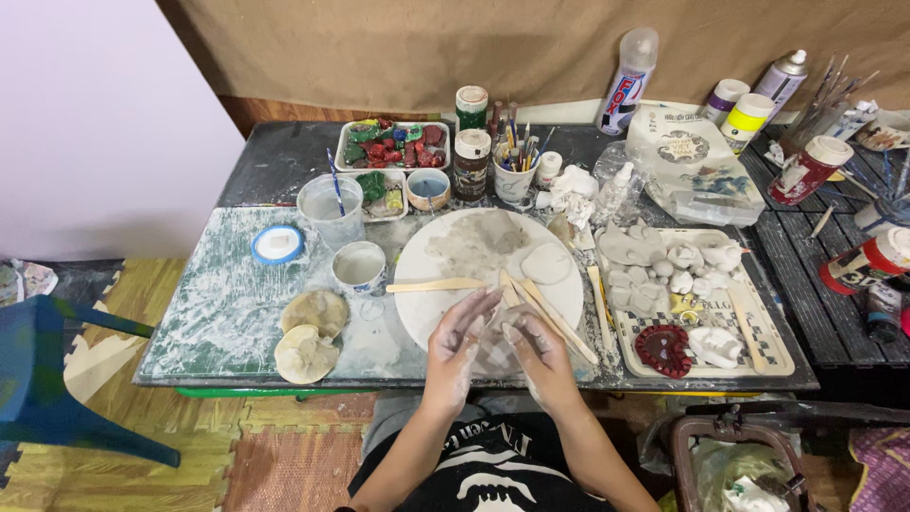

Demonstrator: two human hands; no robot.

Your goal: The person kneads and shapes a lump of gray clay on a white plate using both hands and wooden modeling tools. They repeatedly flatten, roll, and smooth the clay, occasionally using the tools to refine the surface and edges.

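Observation:
My left hand (458,343) and my right hand (537,349) meet at the near edge of a round white board (417,275) on the table. Both are dusted with pale clay and cup a small lump of grey clay (496,327) between their fingers. The lump is mostly hidden by the fingers. On the board lie a smear of grey clay (477,242), a flat clay piece (547,264) and several wooden modelling sticks (436,284).
A patterned tray (768,356) with clay figures and a red disc (664,349) sits to the right. Cups, paint jars, a brush cup (514,180) and a dish of coloured pieces (393,144) stand behind. Two sponges (310,334) lie left. A blue chair (57,379) is far left.

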